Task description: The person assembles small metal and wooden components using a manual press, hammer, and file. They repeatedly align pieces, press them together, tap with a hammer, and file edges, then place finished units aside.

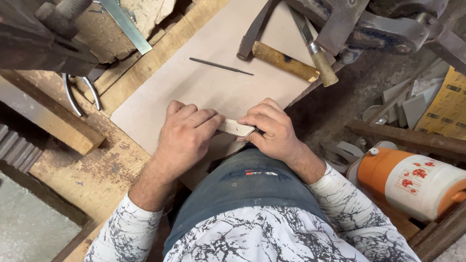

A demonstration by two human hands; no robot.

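Both hands pinch 1 small pale metal strip point(236, 128) at the worktop point(204, 87) edge: left hand point(187, 136) fingers clamped over one end, right hand point(272, 128) gripping the other. It could slip and nick a fingertip. Beyond lie a needle file point(221, 66) and hammer point(279, 59).

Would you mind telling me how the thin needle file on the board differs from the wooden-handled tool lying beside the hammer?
The needle file is a slim, dark, bare metal rod; the wooden-handled tool is thicker, with a pale rounded handle. The file lies alone, nearly level across the board; the handled tool slants steeply beside the hammer. Neither is touched by a hand.
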